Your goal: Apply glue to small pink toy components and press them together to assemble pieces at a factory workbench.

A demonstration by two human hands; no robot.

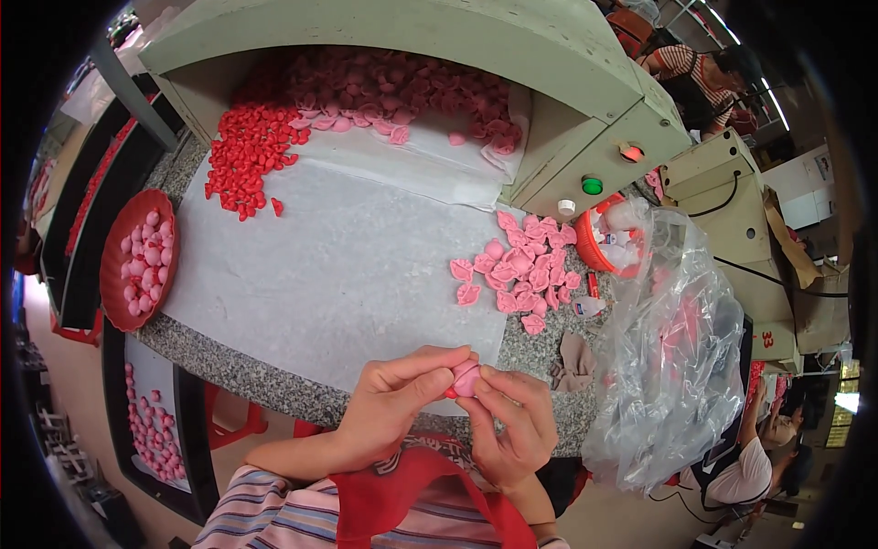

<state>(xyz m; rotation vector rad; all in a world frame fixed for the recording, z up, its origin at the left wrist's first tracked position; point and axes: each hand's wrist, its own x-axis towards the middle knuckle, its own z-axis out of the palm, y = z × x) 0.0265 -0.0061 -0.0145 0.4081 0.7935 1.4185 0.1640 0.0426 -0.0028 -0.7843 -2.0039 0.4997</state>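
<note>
Close to the table's front edge, my left hand (391, 403) and my right hand (512, 425) meet at the fingertips. Between them they pinch a small round pink piece (467, 377) with a bit of red at its lower left. Part of it is hidden by my fingers. To the right of the white paper sheet (338, 256) lies a loose heap of pink petal-edged pieces (529, 270). Small glossy red pieces (245, 165) are piled at the far left. More pink pieces (384, 87) fill the hollow of the grey-green machine (402, 26).
A red bowl (112, 274) of pink balls stands at the left edge. On the right are an orange basket (585, 240), a small bottle (588, 306), a brown cloth (575, 361) and a large clear plastic bag (672, 366). Other people (745, 471) work farther right.
</note>
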